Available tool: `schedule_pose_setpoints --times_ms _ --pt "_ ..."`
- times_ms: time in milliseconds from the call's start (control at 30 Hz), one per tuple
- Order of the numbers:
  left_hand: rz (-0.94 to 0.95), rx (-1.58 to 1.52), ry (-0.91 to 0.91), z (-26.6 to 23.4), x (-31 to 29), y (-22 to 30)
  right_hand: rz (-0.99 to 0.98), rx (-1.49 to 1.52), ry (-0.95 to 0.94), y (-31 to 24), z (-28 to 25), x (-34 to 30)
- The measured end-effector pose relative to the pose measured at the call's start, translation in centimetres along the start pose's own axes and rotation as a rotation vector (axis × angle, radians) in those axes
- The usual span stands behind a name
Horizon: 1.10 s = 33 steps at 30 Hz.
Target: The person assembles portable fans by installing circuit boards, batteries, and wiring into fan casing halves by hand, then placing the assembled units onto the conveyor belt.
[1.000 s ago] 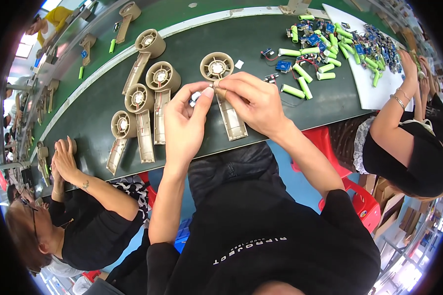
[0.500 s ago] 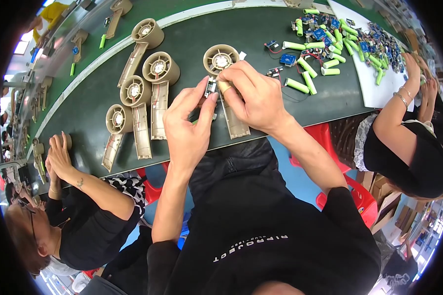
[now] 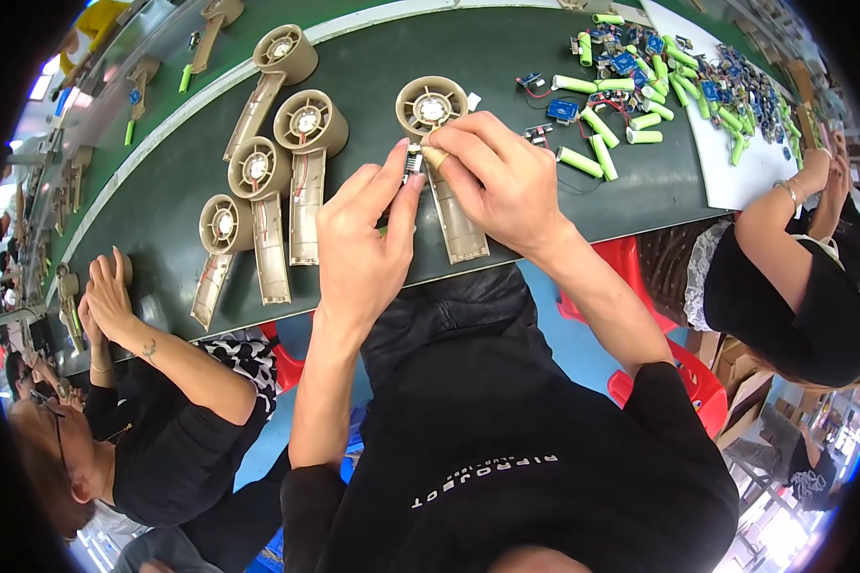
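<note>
Between the thumb and fingertips of my left hand (image 3: 365, 234) is a small circuit board (image 3: 413, 164), dark with metallic parts. A bit of green shows beneath that hand, mostly hidden. My right hand (image 3: 505, 181) is pinched close against the board's upper end, and a tan finger cot covers one fingertip. What sits in that pinch is too small and covered to name. Just beyond both hands lies a beige fan housing (image 3: 432, 103) with a round head. Its open handle shell (image 3: 461, 234) runs toward me under my right hand, and a small white piece sticks out beside the head.
Several more beige fan housings (image 3: 311, 122) lie to the left on the dark green table (image 3: 373, 67). At the right are green battery cells (image 3: 580, 162) wired to blue boards (image 3: 561, 112), heaped onto a white sheet (image 3: 726, 181). Co-workers sit on either side; red stools (image 3: 693, 387) stand below.
My right fingertips have come closer to the end of the board, and the board is tilted slightly more upright. The whole view has shifted a little. The left co-worker's hands have moved slightly.
</note>
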<state>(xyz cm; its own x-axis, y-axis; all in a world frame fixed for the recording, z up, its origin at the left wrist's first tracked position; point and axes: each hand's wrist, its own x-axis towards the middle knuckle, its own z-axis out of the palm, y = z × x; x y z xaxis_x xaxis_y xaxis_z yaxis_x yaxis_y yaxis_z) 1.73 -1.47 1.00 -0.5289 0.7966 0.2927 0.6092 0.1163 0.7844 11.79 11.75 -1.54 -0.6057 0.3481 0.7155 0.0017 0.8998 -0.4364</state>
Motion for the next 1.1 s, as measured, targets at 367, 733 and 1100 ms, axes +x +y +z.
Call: schedule_pose_setpoints --times_ms 367,733,1100 --pt "0.145 0.163 -0.059 -0.6 0.7 0.3 -0.047 0.021 -0.001 0.6 0.4 -0.1" --pt "0.199 0.082 -0.183 -1.5 1.1 0.1 -0.112 0.081 0.007 0.8 0.3 -0.5" --pt "0.199 0.086 -0.143 -1.0 0.6 -0.7 -0.072 0.142 -0.033 0.7 0.2 -0.5"
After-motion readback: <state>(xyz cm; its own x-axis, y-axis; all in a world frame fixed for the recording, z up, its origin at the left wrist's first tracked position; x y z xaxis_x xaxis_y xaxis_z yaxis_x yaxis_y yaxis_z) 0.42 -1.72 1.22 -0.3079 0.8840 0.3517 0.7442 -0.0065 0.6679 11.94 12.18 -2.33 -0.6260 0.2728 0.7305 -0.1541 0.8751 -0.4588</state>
